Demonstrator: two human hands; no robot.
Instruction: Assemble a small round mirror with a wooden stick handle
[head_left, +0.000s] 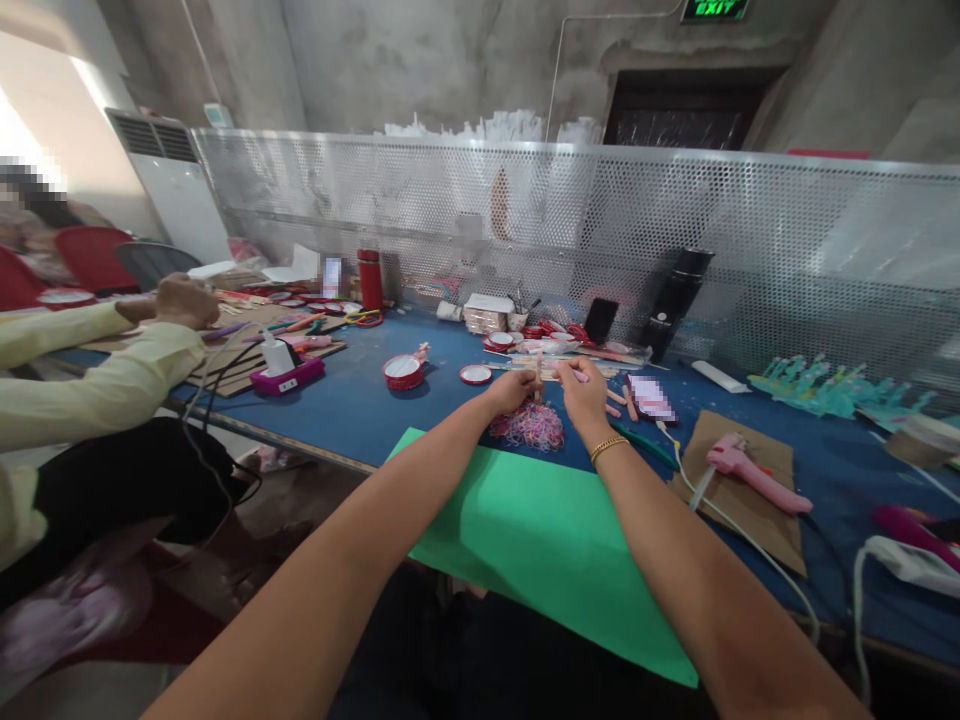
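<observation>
My left hand point(517, 390) is closed around a slim, pinkish stick point(538, 368) that stands upright between its fingers. Close on its right, my right hand point(585, 392) is pinched, with a small pink piece point(579, 376) showing at the fingers; its kind is too small to tell. Just below both hands lies a tangled heap of thin multicoloured bands or threads point(529, 428). A green sheet point(555, 540) spreads under my forearms and over the table's front edge.
A pink glue gun point(757, 475) rests on cardboard point(780, 540) at right, its cable nearby. Red-rimmed round pieces point(403, 372), a phone point(601, 320) and a black bottle point(679, 300) stand beyond. At left, a co-worker's hands point(184, 300) work near a purple power strip point(289, 377).
</observation>
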